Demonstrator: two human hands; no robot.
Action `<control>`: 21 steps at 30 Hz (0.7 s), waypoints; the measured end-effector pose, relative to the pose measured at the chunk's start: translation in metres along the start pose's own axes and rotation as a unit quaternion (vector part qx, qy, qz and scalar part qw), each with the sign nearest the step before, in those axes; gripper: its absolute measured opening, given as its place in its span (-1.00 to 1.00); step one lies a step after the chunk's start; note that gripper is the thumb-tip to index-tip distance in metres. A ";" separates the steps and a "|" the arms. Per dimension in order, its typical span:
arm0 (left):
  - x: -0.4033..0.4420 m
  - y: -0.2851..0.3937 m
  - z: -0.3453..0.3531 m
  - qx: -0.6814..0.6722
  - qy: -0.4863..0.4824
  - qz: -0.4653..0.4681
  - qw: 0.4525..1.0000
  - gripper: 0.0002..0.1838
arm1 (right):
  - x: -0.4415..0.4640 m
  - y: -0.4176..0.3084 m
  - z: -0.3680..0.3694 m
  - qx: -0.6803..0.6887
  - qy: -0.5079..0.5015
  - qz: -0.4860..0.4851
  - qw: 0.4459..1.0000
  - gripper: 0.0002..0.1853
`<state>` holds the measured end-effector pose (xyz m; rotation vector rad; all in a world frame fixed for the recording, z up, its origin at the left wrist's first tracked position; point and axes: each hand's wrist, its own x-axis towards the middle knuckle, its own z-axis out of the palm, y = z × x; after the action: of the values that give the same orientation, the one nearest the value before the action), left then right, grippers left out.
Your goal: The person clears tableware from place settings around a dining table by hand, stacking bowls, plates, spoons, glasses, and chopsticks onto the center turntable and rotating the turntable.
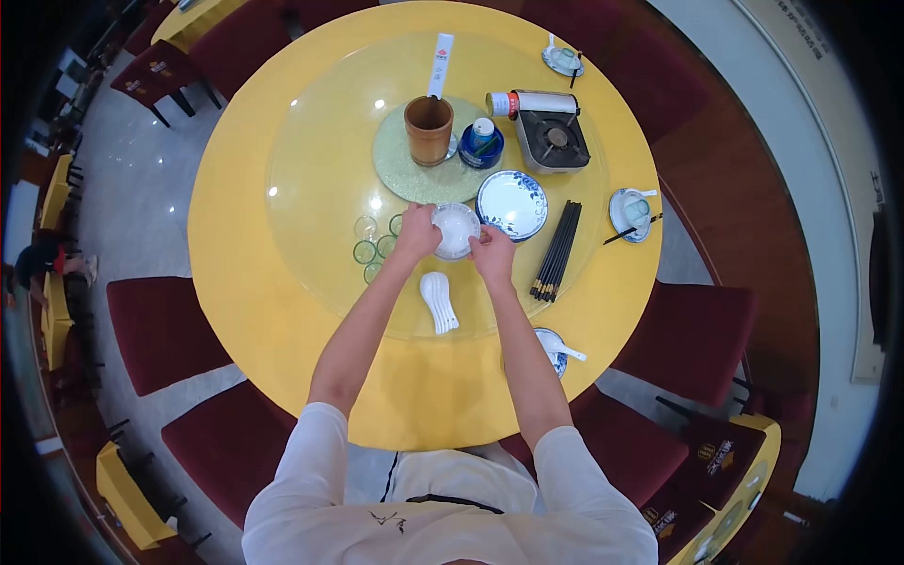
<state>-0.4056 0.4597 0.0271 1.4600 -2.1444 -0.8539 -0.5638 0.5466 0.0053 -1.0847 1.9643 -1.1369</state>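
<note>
A white bowl (456, 231) is between my two hands over the glass turntable; whether others are stacked under it I cannot tell. My left hand (420, 232) grips its left rim, and my right hand (492, 252) pinches the lower right rim. Just right of the bowl is a stack of white plates (513, 204) with blue flower patterns. Several green-tinted glasses (365, 251) stand beside my left hand. Nearer to me, white soup spoons (437, 303) lie nested together. A bundle of black chopsticks (557, 250) rests to the right of my right hand.
Farther back stand a wooden cylinder (428, 132), a blue container (481, 146) and a portable gas stove (554, 139). Place settings, such as the saucer with a cup (633, 212), line the right edge of the yellow round table (245, 311). Dark red chairs (165, 330) surround it.
</note>
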 end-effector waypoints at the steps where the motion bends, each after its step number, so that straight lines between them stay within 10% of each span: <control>1: 0.001 -0.003 0.003 -0.005 -0.010 0.000 1.000 -0.55 | 0.001 0.004 0.002 -0.022 0.002 -0.008 1.000 -0.67; 14: -0.007 -0.003 0.011 0.056 0.041 0.038 0.997 -0.57 | -0.016 -0.006 0.004 -0.161 0.066 -0.080 0.981 -0.72; 21: -0.101 0.070 -0.004 -0.136 0.054 0.109 0.983 -0.68 | -0.104 0.046 -0.128 -0.075 0.056 -0.053 0.994 -0.71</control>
<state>-0.4136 0.5714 0.0790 1.0889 -1.9725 -0.9213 -0.6344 0.7004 0.0316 -1.2394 2.1313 -1.1417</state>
